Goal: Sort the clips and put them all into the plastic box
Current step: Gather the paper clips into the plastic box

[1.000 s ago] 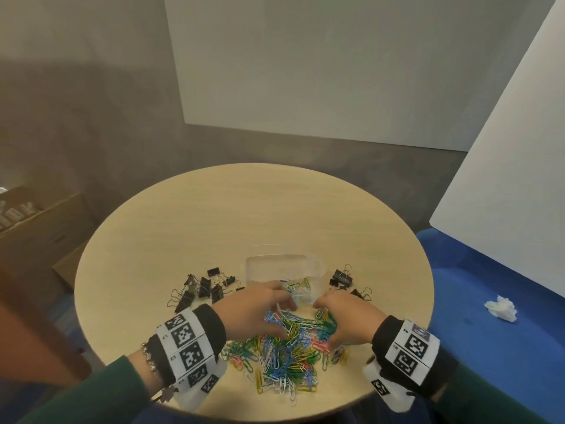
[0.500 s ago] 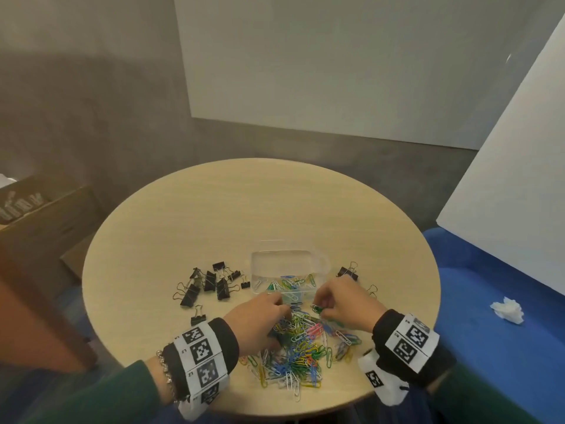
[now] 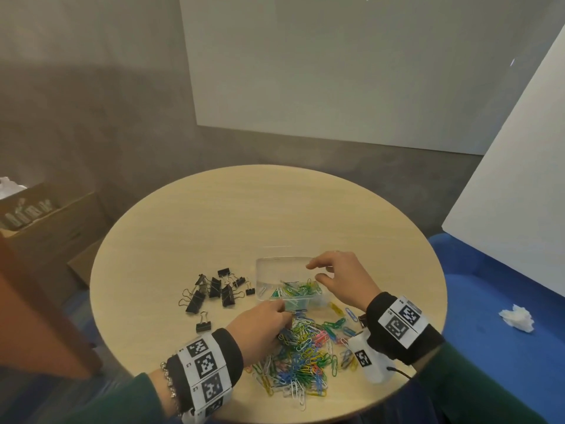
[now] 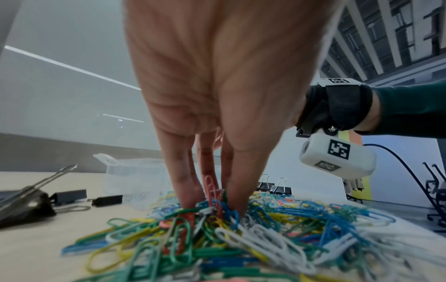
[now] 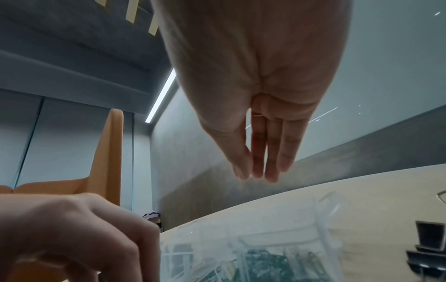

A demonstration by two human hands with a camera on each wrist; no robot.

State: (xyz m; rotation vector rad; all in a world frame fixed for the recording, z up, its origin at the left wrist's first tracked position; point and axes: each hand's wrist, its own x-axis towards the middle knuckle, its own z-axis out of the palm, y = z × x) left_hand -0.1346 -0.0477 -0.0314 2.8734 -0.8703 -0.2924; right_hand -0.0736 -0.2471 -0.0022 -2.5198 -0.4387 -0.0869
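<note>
Left hand down in the paper clip pile just before the plastic box, fingertips pinching clips; right hand over the box, fingers straight, holding nothing. Binder clips left of the box on the desk.

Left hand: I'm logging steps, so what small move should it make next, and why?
Probably lift the left hand and carry its pinch to the box. Its fingers are dug into the paper clips, closing on a red one. The right hand hovers open over the box, which already holds some clips.
</note>
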